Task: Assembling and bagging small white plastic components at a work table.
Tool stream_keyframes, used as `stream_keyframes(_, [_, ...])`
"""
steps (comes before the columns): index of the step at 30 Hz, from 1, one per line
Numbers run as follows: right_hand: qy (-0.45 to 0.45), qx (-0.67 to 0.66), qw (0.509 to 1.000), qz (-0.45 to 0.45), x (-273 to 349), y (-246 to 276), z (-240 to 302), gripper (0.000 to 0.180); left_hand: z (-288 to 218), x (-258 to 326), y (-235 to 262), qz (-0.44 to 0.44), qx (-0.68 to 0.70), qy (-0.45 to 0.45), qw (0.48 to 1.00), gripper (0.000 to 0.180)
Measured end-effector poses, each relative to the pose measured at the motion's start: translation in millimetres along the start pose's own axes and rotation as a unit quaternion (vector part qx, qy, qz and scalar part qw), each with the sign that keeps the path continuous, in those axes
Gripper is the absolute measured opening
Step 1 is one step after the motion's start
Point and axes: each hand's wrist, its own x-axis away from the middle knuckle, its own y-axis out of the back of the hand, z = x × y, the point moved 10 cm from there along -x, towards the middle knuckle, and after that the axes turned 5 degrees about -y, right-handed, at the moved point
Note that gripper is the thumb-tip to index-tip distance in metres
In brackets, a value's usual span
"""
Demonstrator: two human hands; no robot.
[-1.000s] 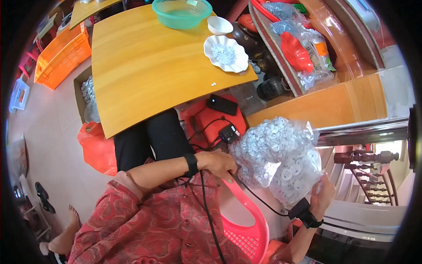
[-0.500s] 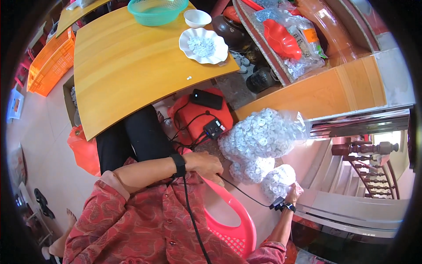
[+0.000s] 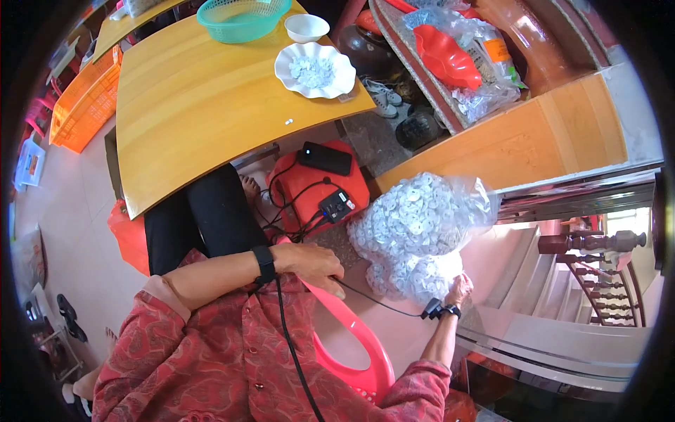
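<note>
On my right, my right hand (image 3: 460, 287) is closed on a clear plastic bag (image 3: 437, 273) of small white pieces. That bag presses against a larger clear bag (image 3: 415, 211) bulging with round, flat white pieces; where one ends and the other begins is hard to tell. My left hand (image 3: 313, 263) rests over the armrest of the pink plastic chair (image 3: 380, 355), its fingers bent down past it and partly hidden. Both wrists wear black bands. On the table stands a white wavy-edged plate (image 3: 344, 76) holding a heap of pale small pieces.
The yellow wooden table (image 3: 204, 105) carries a green basket (image 3: 242, 28), a white bowl (image 3: 307, 28) and two tiny white bits. A red stool (image 3: 295, 193) below holds a black power bank (image 3: 326, 159) and cables. An orange crate (image 3: 84, 109) stands left; stairs (image 3: 524, 271) lie right.
My right hand has moved up and slightly left, bringing its bag of white pieces against the larger one. My left hand stays on the armrest. The view has shifted a little.
</note>
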Motion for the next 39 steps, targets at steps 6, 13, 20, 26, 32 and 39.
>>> stream_keyframes(6, [-0.106, -0.016, 0.993, -0.041, 6, -30, -59, 0.016, -5, 3, 3, 0.028, -0.022, 0.024, 0.999, 0.065])
stream_keyframes(13, [-0.041, -0.099, 0.994, 0.036, -8, -31, -8, 0.014, -1, 5, 5, -0.020, -0.012, 0.007, 1.000, 0.059])
stream_keyframes(20, [-0.123, -0.072, 0.989, -0.045, -7, -34, -62, 0.012, -8, 2, 8, -0.009, -0.013, 0.011, 1.000, 0.060])
stream_keyframes(26, [-0.123, -0.141, 0.982, -0.014, -16, -25, -44, 0.005, 1, 3, 6, -0.042, -0.023, 0.002, 0.999, 0.061])
stream_keyframes(32, [-0.173, -0.166, 0.970, -0.034, 6, -36, -71, 0.012, -3, 3, 6, -0.019, -0.025, 0.009, 0.999, 0.061])
stream_keyframes(39, [-0.216, -0.109, 0.968, 0.068, 10, -51, -49, 0.029, 0, 3, 7, -0.054, -0.023, -0.010, 0.998, 0.058])
